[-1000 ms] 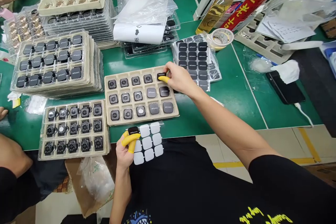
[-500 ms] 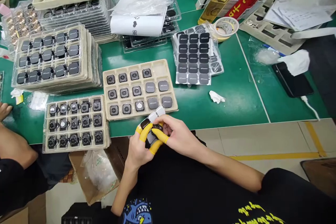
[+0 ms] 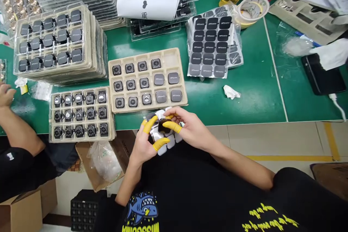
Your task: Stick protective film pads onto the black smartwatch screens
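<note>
My left hand (image 3: 144, 143), with yellow finger cots on its fingertips, grips a sheet of pale square stickers (image 3: 170, 142). In my right hand (image 3: 193, 127), also wearing yellow cots, is a dark square watch body (image 3: 161, 127), pinched over the sheet; my fingers cover part of it. Just beyond my hands lies a beige compartment tray (image 3: 171, 57). Several compartments hold watch bodies with their round sensor side up, others hold watches whose faces carry grey square stickers, and the back right compartment is bare.
A second watch tray (image 3: 51, 127) lies left, beside a tall tray stack (image 3: 95, 54). More sticker sheets (image 3: 209, 49), tape rolls (image 3: 252, 9), crumpled paper (image 3: 231, 91) and a phone (image 3: 323, 76) are toward the right. Another person's arm (image 3: 20, 127) reaches in at left.
The sticker sheet has been turned and spreads wider below my fingers. The watch body shows more plainly between my hands. The whole view has shifted a little.
</note>
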A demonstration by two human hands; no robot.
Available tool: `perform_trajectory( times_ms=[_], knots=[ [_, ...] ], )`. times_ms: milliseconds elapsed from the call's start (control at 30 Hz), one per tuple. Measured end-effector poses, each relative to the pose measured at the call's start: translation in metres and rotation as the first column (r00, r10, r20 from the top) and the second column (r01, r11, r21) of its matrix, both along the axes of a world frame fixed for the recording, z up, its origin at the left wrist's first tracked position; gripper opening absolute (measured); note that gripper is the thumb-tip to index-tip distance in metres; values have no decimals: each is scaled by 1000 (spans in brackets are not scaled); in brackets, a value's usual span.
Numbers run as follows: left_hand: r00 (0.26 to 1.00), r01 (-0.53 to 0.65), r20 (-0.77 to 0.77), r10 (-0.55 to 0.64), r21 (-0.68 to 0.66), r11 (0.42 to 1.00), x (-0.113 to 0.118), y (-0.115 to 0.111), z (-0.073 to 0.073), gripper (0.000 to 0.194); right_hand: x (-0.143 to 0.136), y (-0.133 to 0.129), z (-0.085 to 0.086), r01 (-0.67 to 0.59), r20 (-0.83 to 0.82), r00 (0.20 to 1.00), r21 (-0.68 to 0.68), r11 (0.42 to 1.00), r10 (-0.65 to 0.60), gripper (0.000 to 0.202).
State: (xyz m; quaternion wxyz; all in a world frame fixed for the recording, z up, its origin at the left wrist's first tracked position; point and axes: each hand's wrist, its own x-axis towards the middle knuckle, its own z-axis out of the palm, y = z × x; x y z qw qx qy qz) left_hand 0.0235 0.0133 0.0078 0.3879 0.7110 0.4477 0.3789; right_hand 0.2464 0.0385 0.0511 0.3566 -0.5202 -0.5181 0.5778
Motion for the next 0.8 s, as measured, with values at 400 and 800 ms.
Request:
perform_trajectory(
  times_ms=[400, 800],
  knots=[
    [988, 156, -50, -149, 188, 970, -14, 21, -7, 76, 1, 2, 6, -142, -40, 989, -9, 990, 141, 23],
    [990, -43, 130, 50, -57, 997, -3, 21, -25, 74, 86, 15, 27, -4, 239, 970, 210, 978, -47, 21]
  ],
)
